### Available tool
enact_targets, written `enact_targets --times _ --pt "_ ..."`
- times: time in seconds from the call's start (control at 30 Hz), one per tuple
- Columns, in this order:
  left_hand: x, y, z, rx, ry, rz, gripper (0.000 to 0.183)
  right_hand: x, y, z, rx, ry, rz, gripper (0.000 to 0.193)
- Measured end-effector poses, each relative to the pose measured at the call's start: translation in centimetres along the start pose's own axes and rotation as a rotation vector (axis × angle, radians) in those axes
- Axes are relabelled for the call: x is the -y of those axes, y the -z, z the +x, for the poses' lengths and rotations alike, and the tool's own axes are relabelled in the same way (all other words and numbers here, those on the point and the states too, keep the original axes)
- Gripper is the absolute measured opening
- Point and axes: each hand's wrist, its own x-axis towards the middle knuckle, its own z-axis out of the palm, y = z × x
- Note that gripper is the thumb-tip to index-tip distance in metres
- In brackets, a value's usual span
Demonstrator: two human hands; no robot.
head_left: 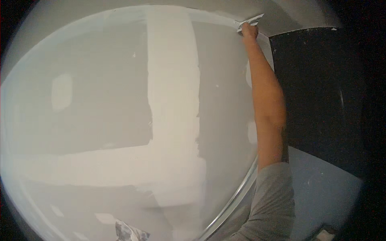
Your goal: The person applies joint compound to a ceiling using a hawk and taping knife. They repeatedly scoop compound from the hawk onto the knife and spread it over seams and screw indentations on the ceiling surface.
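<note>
My right hand (249, 31) reaches up to the far right top corner of a grey plasterboard wall (225, 100), fingers closed round a drywall taping knife (254, 19). Its pale blade lies at the seam where the wall meets the grey surface above. My bare right forearm and grey sleeve run up along the wall's right side. At the bottom edge, a metallic tool smeared with white compound (130, 232) pokes into view; its exact kind is cut off. My left hand does not show.
A broad white compound band (173, 80) runs down the wall and meets a sideways band (80, 168). Small white patches (62, 92) dot the board. A dark panel (313, 88) stands to the right, above a blue-grey surface (321, 184). A shiny metal strip (231, 201) edges the lower right.
</note>
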Motion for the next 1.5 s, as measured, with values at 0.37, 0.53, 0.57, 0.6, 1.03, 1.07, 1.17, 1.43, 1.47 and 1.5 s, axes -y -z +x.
enact_targets --times 0.37,0.53,0.57,0.6,1.03,1.07,1.17,1.43,1.47,1.5 --pt "0.6 4.1 -1.6 -0.097 -0.070 0.053 0.038 2.9 -6.8 -4.0 0.123 0.049 0.202 0.047" --pt "-1.7 7.2 -2.5 0.012 -0.134 0.133 0.033 4.7 -9.9 -5.9 0.084 0.121 -0.038 0.047" --pt "-2.4 7.8 -2.7 0.016 -0.134 0.134 0.033 5.4 -11.3 -6.4 0.105 0.207 -0.130 0.047" --pt "-2.8 8.1 -3.1 -0.019 -0.104 0.064 0.032 5.9 -11.9 -8.1 0.118 0.279 -0.218 0.047" --pt "-6.5 18.2 -4.1 0.030 -0.068 0.034 0.033 16.2 -20.6 -27.8 0.116 -0.010 0.169 0.037" --pt "-6.5 18.6 -4.3 0.021 -0.069 0.034 0.033 17.1 -20.8 -29.4 0.068 0.015 0.141 0.036" --pt "-6.6 19.5 -4.0 -0.018 -0.111 0.012 0.032 17.0 -24.4 -28.2 0.046 -0.003 0.173 0.031" --pt "-7.4 25.0 -5.1 0.022 -0.107 0.014 0.032 21.5 -32.1 -36.3 0.159 0.044 0.097 0.031" --pt "-8.1 25.2 -5.0 0.047 -0.106 0.029 0.032 20.8 -33.3 -34.5 0.201 0.085 0.069 0.035" --pt "-8.5 25.0 -5.5 0.016 -0.101 0.023 0.032 21.7 -35.0 -36.5 0.203 0.112 -0.018 0.043"
